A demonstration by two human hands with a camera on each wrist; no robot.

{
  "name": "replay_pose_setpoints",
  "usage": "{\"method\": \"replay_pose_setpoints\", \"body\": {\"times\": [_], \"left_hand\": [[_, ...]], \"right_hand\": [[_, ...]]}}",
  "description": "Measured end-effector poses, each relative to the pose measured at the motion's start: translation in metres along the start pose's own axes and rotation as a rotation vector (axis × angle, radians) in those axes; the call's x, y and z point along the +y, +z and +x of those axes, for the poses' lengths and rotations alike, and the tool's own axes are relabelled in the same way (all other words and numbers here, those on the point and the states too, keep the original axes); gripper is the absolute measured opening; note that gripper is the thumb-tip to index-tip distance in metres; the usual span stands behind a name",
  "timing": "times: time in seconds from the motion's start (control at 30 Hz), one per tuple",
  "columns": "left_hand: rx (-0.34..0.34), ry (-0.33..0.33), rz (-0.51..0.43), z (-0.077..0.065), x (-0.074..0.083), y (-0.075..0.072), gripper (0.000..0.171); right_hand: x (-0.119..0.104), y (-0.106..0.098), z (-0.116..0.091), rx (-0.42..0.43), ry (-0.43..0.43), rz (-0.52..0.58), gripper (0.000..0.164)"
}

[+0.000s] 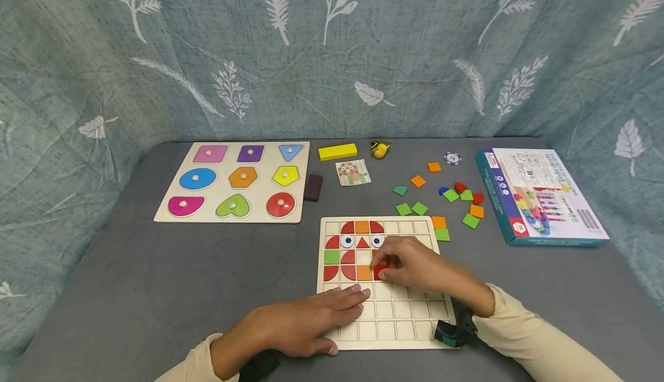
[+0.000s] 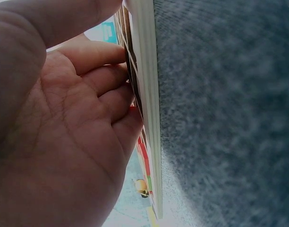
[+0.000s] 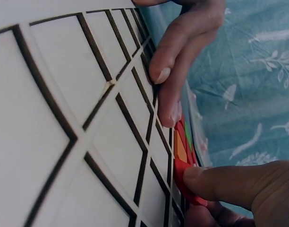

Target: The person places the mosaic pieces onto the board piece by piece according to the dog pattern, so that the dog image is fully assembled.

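Note:
A wooden grid board (image 1: 384,310) lies on the table, with red, orange and green tiles and two eye tiles in its upper left cells. My right hand (image 1: 417,264) pinches a red tile (image 1: 380,270) with thumb and fingers at the cell right of an orange tile (image 1: 365,272). In the right wrist view the thumb presses on that red tile (image 3: 181,177); its full outline is hidden. My left hand (image 1: 306,321) rests on the board's lower left side, fingers stretched out. The left wrist view shows its palm (image 2: 73,113) beside the board's edge (image 2: 151,109).
Loose orange, green, red and blue tiles (image 1: 451,195) lie beyond the board's right side. A shape puzzle (image 1: 264,200) stands back left, near a yellow block (image 1: 338,152), a dark block (image 1: 313,188) and a pattern card (image 1: 353,173). A box (image 1: 544,197) lies right.

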State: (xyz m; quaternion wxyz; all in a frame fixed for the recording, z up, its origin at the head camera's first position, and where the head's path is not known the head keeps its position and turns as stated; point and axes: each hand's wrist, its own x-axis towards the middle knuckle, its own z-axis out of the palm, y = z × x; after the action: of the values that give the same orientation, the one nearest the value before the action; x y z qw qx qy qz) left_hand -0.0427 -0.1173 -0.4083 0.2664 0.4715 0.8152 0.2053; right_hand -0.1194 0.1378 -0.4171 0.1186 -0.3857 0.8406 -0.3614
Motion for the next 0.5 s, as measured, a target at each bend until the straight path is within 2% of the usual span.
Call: {"method": "replay_pose_setpoints", "body": {"times": [0.2, 0.5], "left_hand": [[0.0, 0.005, -0.004, 0.0009, 0.0001, 0.0003, 0.069], [0.003, 0.009, 0.041, 0.0006, 0.002, -0.0003, 0.069]], "right_hand": [[-0.0007, 0.0017, -0.0007, 0.03, 0.02, -0.066, 0.015], [-0.0057, 0.0015, 0.0003, 0.011, 0.052, -0.17, 0.014]]}}
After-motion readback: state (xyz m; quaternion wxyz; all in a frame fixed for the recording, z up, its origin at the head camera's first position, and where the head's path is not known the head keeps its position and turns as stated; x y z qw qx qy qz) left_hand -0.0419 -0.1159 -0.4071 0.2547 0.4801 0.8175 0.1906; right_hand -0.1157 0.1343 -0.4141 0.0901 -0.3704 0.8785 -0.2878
